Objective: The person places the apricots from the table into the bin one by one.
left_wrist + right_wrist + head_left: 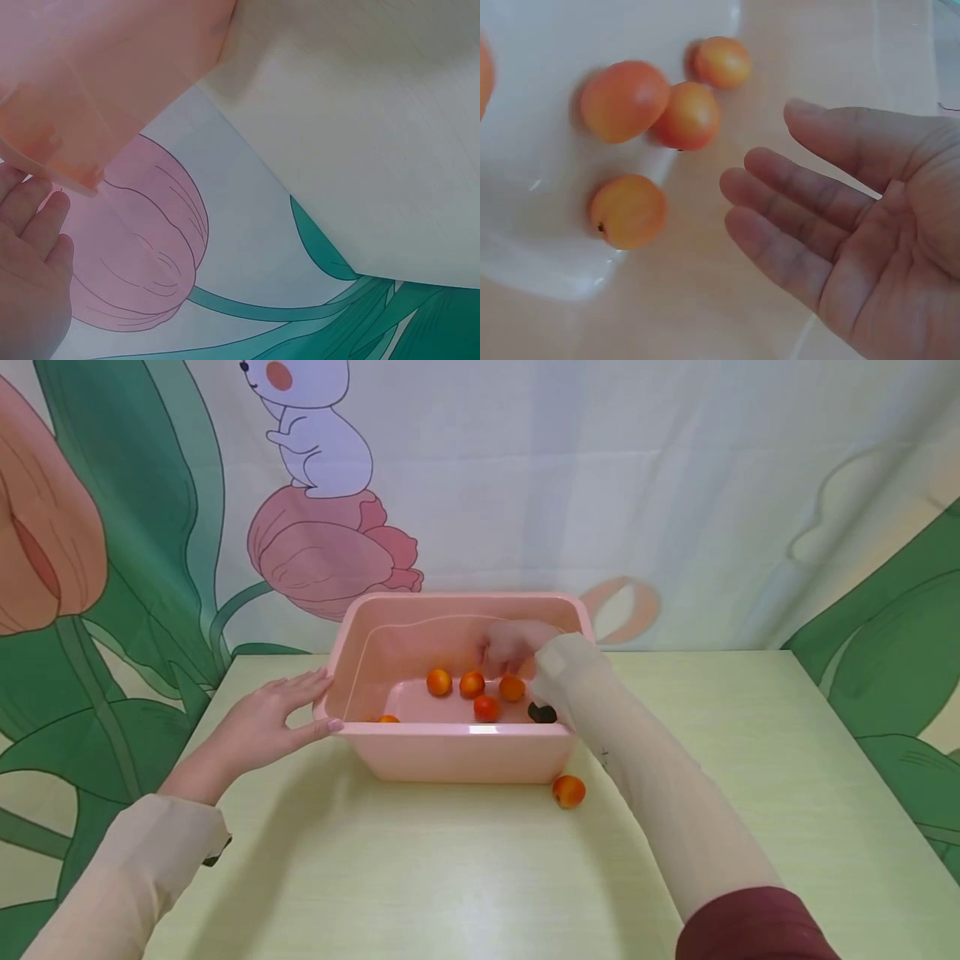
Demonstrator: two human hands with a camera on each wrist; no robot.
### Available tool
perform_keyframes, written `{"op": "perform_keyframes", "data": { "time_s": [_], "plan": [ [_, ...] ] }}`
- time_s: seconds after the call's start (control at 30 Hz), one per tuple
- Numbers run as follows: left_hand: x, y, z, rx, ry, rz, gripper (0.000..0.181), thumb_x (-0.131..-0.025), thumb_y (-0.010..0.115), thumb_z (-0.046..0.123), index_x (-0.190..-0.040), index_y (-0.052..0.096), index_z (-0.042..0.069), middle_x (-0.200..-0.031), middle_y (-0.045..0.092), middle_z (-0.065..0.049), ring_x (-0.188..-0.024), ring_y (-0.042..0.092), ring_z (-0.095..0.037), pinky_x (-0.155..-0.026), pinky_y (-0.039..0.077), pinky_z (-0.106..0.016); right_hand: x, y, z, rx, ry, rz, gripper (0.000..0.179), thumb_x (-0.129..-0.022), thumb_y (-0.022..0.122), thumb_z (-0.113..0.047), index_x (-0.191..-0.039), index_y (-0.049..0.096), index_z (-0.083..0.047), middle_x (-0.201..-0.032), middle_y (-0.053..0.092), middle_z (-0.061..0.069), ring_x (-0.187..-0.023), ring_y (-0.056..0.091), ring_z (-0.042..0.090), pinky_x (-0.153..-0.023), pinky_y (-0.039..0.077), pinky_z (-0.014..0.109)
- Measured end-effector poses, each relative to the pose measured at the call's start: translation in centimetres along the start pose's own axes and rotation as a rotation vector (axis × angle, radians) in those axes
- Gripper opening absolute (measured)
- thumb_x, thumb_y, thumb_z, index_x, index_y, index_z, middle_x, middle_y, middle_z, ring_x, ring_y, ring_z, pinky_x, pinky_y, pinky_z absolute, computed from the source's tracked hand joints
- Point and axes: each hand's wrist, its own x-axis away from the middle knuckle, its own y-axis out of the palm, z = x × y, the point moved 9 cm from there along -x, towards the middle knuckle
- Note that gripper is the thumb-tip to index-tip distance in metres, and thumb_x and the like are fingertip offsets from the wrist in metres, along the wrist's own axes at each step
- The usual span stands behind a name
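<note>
A pink plastic bin [457,752] stands on the table with several small orange-red round fruits inside. My left hand [281,714] rests at the bin's left front corner, fingers nearly straight along the side and thumb on the rim. My right hand [517,643] reaches inside the bin, near its right end. In the right wrist view the palm shows, fingers spread and slightly bent, holding nothing. Left of its fingertips lie a yellowish-orange fruit [628,212], a redder fruit [625,101] and two more close beside that one.
One fruit [568,791] lies on the pale table [450,877], outside the bin's front right corner. Behind the bin hangs a curtain [540,485] printed with flowers and a white animal. Both forearms wear cream sleeves [637,760].
</note>
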Motion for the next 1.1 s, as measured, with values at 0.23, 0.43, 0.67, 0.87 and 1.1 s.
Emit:
{"op": "perform_keyframes", "data": {
  "time_s": [0.23, 0.43, 0.67, 0.87, 1.1],
  "plan": [
    [0.1, 0.0, 0.0, 0.0, 0.009, 0.001, 0.073, -0.082, 0.049, 0.055, -0.139, 0.029, 0.013, -0.143, 0.03, -0.01, -0.127, 0.027, -0.042, -0.1, 0.024, -0.059, -0.1, -1.7, -1.9, 0.247, -0.16, -0.003, 0.031, -0.073, 0.059, -0.005, -0.101, 0.057, -0.02, -0.102, 0.051, 0.004, -0.101, 0.047, 0.027, -0.083, 0.046, 0.039],
    [0.1, -0.1, 0.1, 0.001, 0.01, -0.002, 0.074, -0.082, 0.049, 0.055, -0.139, 0.029, 0.013, -0.143, 0.03, -0.011, -0.128, 0.027, -0.042, -0.1, 0.024, -0.06, 1.1, -2.2, -2.9, 0.364, -0.246, -0.04, 0.026, -0.08, 0.057, -0.013, -0.105, 0.052, -0.02, -0.111, 0.053, 0.003, -0.098, 0.051, 0.023, -0.084, 0.047, 0.032],
    [0.0, -0.1, 0.2, 0.001, 0.006, -0.004, 0.075, -0.081, 0.049, 0.056, -0.139, 0.028, 0.013, -0.143, 0.03, -0.011, -0.127, 0.027, -0.043, -0.098, 0.025, -0.061, 3.0, -3.0, -3.0, 0.376, -0.253, -0.031, 0.025, -0.082, 0.057, -0.012, -0.107, 0.052, -0.015, -0.112, 0.053, 0.004, -0.101, 0.05, 0.023, -0.089, 0.046, 0.036],
    [0.0, -0.2, 0.0, -0.006, 0.017, 0.011, 0.073, -0.082, 0.05, 0.054, -0.138, 0.03, 0.012, -0.143, 0.031, -0.011, -0.126, 0.029, -0.044, -0.097, 0.027, -0.062, 4.7, -2.9, -3.3, 0.441, -0.327, -0.027, 0.023, -0.085, 0.055, -0.013, -0.107, 0.052, -0.012, -0.114, 0.054, 0.007, -0.098, 0.051, 0.023, -0.084, 0.048, 0.033],
    [-0.1, -0.2, -0.1, -0.002, 0.019, 0.011, 0.073, -0.082, 0.051, 0.054, -0.139, 0.029, 0.013, -0.143, 0.03, -0.012, -0.125, 0.028, -0.045, -0.095, 0.026, -0.064, 6.6, -3.0, -3.3, 0.439, -0.44, -0.005, 0.024, -0.084, 0.055, -0.012, -0.109, 0.053, -0.009, -0.111, 0.055, 0.006, -0.097, 0.05, 0.02, -0.079, 0.049, 0.029]
  ]
}}
